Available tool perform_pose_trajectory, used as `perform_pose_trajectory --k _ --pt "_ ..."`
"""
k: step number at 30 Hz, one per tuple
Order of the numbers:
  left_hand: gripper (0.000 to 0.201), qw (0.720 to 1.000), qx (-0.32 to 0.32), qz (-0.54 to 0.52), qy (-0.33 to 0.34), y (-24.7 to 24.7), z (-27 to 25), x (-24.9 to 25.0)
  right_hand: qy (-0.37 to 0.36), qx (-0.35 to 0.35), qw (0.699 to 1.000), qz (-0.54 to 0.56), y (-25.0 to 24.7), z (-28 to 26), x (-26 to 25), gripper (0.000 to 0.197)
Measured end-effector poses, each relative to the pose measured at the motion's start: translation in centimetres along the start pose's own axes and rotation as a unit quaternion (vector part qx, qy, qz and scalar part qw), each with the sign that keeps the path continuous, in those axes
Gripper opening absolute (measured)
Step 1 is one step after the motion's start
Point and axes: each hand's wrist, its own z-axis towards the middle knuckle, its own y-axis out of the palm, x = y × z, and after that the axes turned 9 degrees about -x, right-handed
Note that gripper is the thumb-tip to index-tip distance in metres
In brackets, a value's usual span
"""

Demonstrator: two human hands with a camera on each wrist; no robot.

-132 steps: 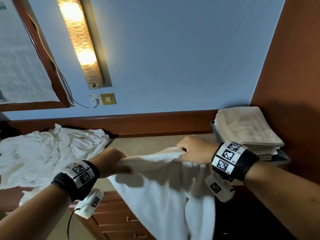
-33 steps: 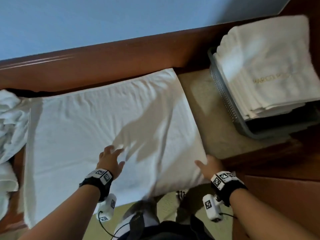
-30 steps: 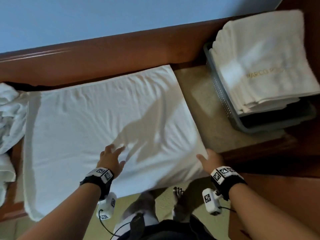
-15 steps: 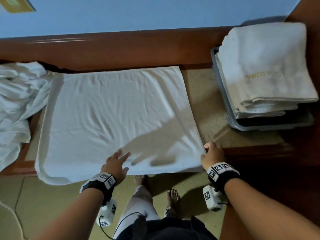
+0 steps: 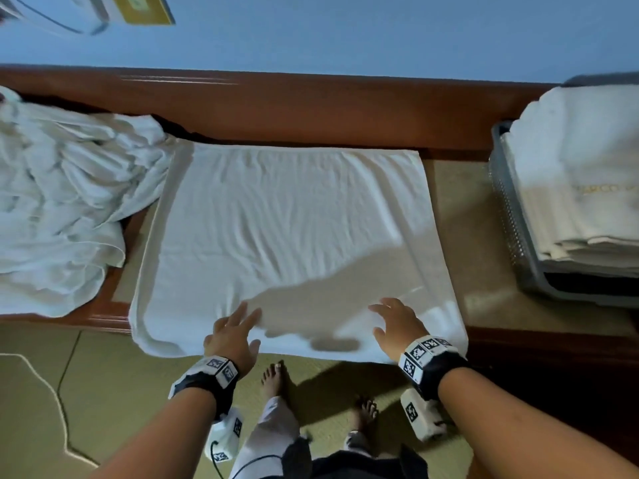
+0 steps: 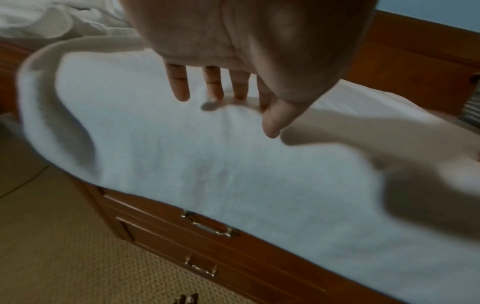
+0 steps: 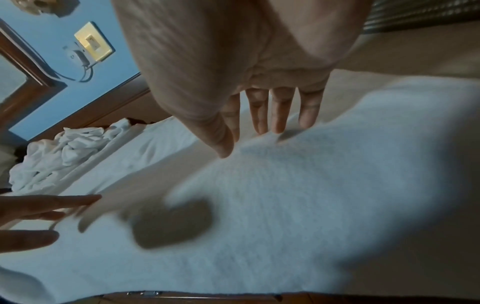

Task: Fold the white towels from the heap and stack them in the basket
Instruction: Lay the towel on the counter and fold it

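Partway there: folded stack [image 5: 584, 188] already in basket [image 5: 511, 216] at 3 o'clock, heap [image 5: 65, 202] waiting at 9. Both grips, left hand [image 5: 230, 335] and right hand [image 5: 397, 326], spread flat on towel [image 5: 290, 236], next fold pending.

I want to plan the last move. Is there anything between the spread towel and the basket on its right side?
Nothing visible. Between the spread towel and the basket lies only a bare strip of the cabinet top. The basket already holds a stack of folded towels rising above its rim, so the new one must go on top.
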Motion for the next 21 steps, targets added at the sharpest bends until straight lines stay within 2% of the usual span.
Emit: perform_pose_trajectory --k 6,9,11,13,17,19,21 --pt "0.068 0.98 0.041 -0.129 -0.146 -2.6 2.9 -12.5 -0.016 -0.038 0.998 -0.049 0.9 3.0 -6.9 0.054" --pt "0.056 0.967 -0.002 -0.189 -0.173 -2.9 4.2 -18.5 -0.034 -0.064 0.995 -0.064 1.4 4.7 -11.2 0.055" --pt "0.07 0.932 0.022 -0.292 -0.214 -4.0 4.1 -20.3 -0.042 -0.086 0.991 -0.09 1.7 5.8 -13.9 0.055" --pt "0.087 0.895 0.056 -0.382 -0.223 -4.9 3.8 -21.1 -0.041 -0.103 0.988 -0.108 1.7 6.8 -16.2 0.054" --pt "0.095 0.831 0.108 -0.51 -0.193 -5.3 3.6 -21.3 -0.041 -0.118 0.98 -0.153 1.7 8.5 -19.6 0.054" --pt "0.099 0.806 0.127 -0.545 -0.192 -4.6 4.1 -21.6 -0.041 -0.117 0.974 -0.191 1.9 9.2 -20.6 0.055" --pt "0.095 0.785 0.134 -0.567 -0.21 -3.9 4.4 -22.2 -0.034 -0.117 0.97 -0.212 2.3 9.7 -21.3 0.054"
